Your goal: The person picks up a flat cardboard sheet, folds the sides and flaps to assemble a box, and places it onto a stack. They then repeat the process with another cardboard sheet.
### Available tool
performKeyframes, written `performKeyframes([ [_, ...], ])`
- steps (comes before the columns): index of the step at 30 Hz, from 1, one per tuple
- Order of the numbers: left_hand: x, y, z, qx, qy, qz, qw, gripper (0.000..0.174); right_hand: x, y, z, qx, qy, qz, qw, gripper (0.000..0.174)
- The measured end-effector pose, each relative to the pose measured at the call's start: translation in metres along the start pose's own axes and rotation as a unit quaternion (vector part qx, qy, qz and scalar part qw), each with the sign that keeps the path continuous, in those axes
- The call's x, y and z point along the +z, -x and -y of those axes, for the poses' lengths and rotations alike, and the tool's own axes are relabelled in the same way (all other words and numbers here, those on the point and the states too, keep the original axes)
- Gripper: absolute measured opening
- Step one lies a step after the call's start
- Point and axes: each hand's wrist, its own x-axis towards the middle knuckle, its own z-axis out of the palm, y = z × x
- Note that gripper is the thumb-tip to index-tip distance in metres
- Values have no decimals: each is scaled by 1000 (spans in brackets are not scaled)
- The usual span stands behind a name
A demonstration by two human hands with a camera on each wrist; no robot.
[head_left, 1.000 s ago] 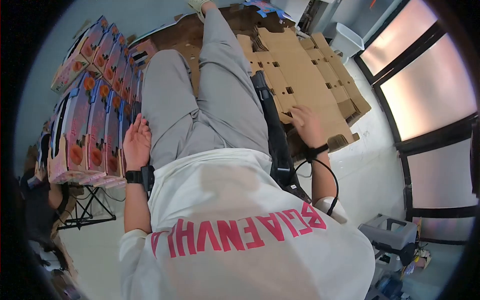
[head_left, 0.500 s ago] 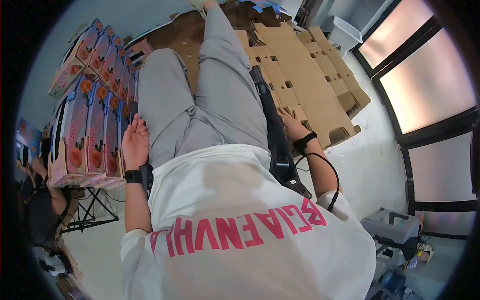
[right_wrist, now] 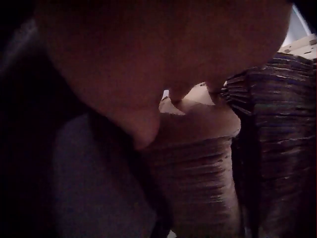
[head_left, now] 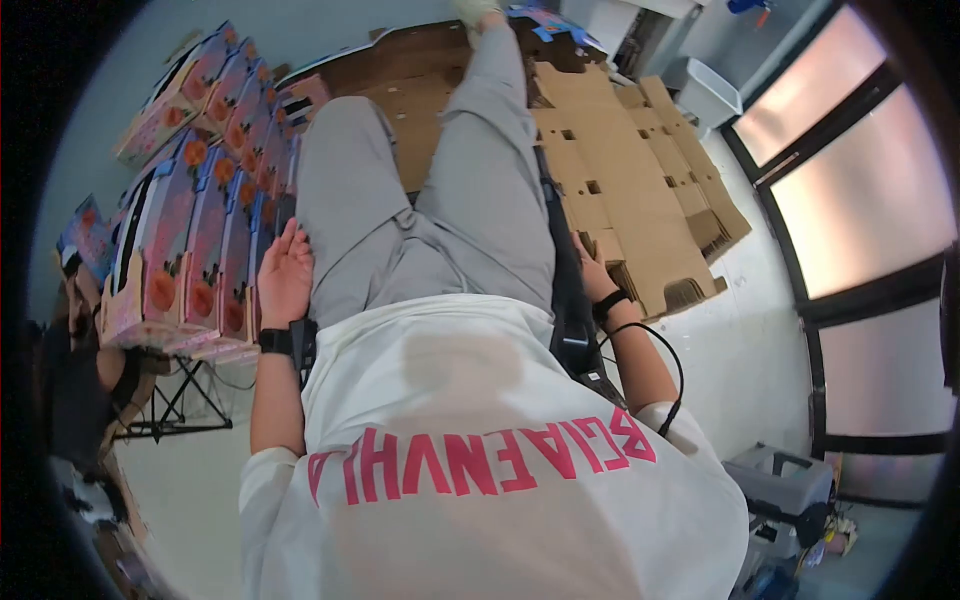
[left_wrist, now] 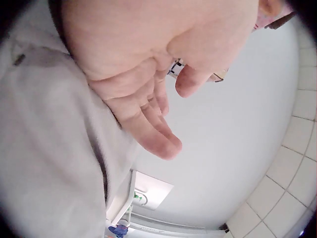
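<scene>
Fingers [left_wrist: 153, 136] loosely curled, left hand [head_left: 287, 275] lies empty by cartons [head_left: 162, 265]; right hand [head_left: 597, 278] grip unclear.

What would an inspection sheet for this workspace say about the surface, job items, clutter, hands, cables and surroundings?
Surface: flattened cardboard lies in layers; its support is hidden. Pale floor beyond.
Job's things: that cardboard, plus printed boxes stacked on the left.
Clutter: blue printed pieces at the far end; grey plastic container at lower right.
Hands: left hand palm up beside the thigh, holding nothing; right hand at the cardboard's near-side edge, grip unclear.
Cables: black cable loops from the right wristband toward the sleeve.
Surroundings: dark-framed windows on the right; another person, partly visible, at left.
</scene>
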Motion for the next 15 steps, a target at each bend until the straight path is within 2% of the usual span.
performKeyframes([
  [2,1,1,2,3,3,-11,1000,43,6,1,-3,-2,-67,-47,997,50],
  [3,2,0,4,7,4,-10,1000,42,4,3,-2,7,-33,-22,999,49],
  [6,4,-1,6,2,0,-13,1000,41,7,0,2,6,-70,-61,996,48],
  [7,7,0,7,1,-12,-26,1000,41,9,1,0,17,-76,-43,996,48],
  [9,19,3,4,-15,-86,-53,995,39,41,5,-18,16,-34,-103,994,48],
  [10,33,9,-3,-15,-124,-72,990,38,35,-1,-8,6,-17,-134,991,48],
  [11,48,17,-14,32,-223,-83,971,36,21,6,-6,0,-19,-112,994,48],
  [12,74,25,-26,78,-320,-98,939,33,3,7,2,89,-168,-68,979,50],
  [13,97,34,-40,120,-414,-115,895,31,-30,7,25,161,-298,-129,932,44],
  [14,114,42,-56,203,-549,-131,800,27,-40,11,21,43,-268,-181,945,33],
  [15,115,47,-77,295,-677,-142,659,29,-54,15,23,68,-229,-200,950,26],
])
